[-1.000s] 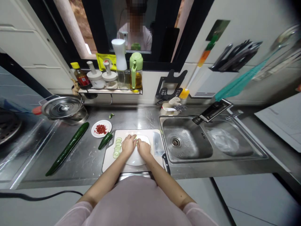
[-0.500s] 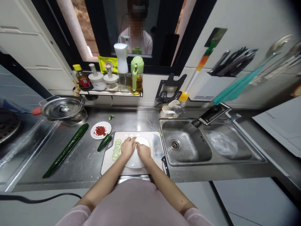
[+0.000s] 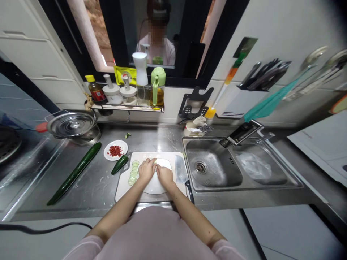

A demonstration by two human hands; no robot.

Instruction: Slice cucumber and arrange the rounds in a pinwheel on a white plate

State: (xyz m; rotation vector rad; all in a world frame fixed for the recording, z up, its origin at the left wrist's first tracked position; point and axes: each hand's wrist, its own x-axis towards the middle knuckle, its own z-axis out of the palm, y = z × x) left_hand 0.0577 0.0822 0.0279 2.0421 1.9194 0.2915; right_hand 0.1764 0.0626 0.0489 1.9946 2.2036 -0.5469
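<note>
A white plate (image 3: 156, 187) rests on the light cutting board (image 3: 126, 191), and both of my hands are over its upper half. My left hand (image 3: 147, 169) has its fingers bent together at the plate's far side. Close beside it, my right hand (image 3: 165, 175) is closed, fingertips nearly meeting the left ones. A pale bit shows between the fingertips, too small to name. Left of the plate lies a row of overlapping cucumber slices (image 3: 133, 174). At the board's right side lies a kitchen knife (image 3: 181, 169), black handle towards me.
A cucumber piece (image 3: 119, 165) touches the board's left side, below a small plate (image 3: 107, 156) of chopped red pieces. Further left are a long cucumber (image 3: 76, 173) and a lidded steel pot (image 3: 89, 135). To the right is a double sink (image 3: 214, 173); bottles line a wall rack (image 3: 127, 107).
The view has shifted very slightly. Both hands stay over the plate with almost the same grip, and the things around have not moved.
</note>
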